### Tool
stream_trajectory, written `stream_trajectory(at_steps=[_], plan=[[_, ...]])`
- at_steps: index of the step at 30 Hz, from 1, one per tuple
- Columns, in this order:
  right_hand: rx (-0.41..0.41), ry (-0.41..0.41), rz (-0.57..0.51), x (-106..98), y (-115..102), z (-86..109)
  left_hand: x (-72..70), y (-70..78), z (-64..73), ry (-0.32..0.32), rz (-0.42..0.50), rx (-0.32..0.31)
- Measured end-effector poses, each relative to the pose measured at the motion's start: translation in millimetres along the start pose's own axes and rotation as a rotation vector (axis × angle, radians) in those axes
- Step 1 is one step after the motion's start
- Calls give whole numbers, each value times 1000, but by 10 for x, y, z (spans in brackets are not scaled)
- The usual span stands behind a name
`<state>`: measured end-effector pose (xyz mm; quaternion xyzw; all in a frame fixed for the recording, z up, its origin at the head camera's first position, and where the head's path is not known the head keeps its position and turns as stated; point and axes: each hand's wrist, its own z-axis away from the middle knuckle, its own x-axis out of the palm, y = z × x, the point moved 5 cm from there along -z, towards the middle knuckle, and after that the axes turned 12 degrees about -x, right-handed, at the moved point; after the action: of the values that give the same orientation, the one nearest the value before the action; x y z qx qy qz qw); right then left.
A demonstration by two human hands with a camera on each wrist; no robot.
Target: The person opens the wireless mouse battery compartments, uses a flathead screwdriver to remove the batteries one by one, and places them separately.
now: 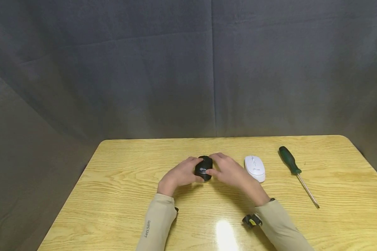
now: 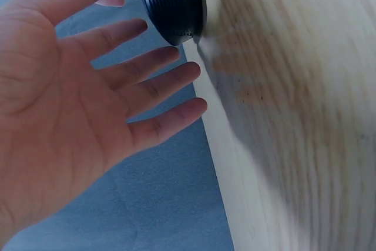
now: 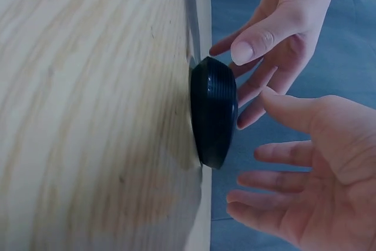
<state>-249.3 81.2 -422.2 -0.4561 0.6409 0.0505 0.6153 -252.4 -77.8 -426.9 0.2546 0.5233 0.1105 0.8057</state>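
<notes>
Head view, black mouse (image 1: 202, 166), "LetsSam" sleeve (image 1: 157, 220)

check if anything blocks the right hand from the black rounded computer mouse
Nothing visible stands between the right hand and the black rounded computer mouse. The left hand is on the mouse's opposite side; the white rounded computer mouse lies right of the right hand.

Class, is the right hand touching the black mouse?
Apart: the right wrist view shows a clear gap between the right hand and the black mouse.
</notes>
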Motion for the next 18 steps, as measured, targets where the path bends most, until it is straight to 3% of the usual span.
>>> stream_trajectory(at_steps=[18], plan=[[4, -38, -54, 165, 35, -16, 24, -21, -62, 32, 32, -6]])
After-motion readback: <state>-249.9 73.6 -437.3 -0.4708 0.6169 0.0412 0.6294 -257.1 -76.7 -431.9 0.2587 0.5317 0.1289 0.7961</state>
